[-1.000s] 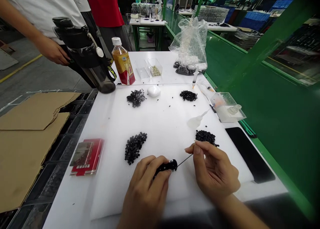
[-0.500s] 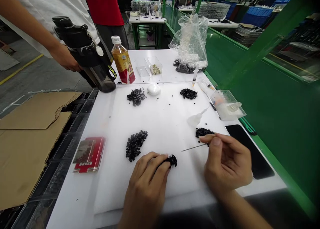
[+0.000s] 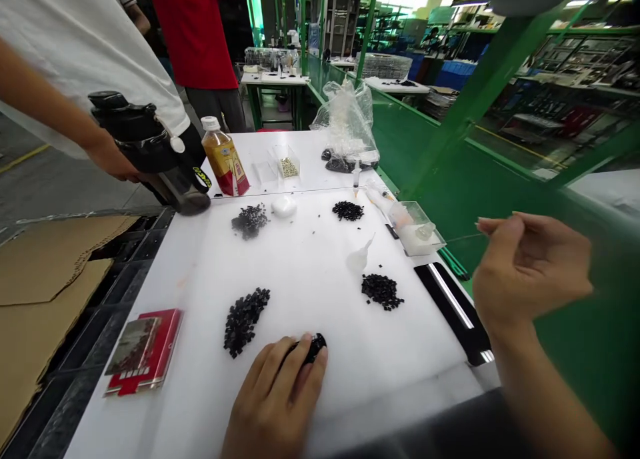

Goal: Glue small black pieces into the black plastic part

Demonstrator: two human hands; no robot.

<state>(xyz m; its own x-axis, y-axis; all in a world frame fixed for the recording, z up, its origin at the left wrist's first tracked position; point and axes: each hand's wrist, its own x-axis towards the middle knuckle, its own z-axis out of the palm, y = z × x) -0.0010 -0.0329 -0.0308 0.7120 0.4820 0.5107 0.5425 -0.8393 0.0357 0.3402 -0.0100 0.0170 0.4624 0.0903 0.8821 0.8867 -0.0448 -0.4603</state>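
My left hand (image 3: 275, 399) rests low on the white foam pad (image 3: 345, 385), its grip curled closed around a small black plastic part (image 3: 316, 347), mostly hidden, so its long axis is unclear. My right hand (image 3: 530, 272) is raised beyond the white tabletop (image 3: 480, 379), fingertips (image 3: 500, 224) pinching a thin steel needle (image 3: 463, 237) narrowly, pointing left and roughly level. A pile of black granules (image 3: 383, 291) lies up and right of my left grip.

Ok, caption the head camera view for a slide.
Left hand covers a black part; right hand holds up a thin needle.

Left hand (image 3: 273, 405) on a black part (image 3: 315, 347), right hand (image 3: 527, 269) raised with a thin needle (image 3: 460, 238)
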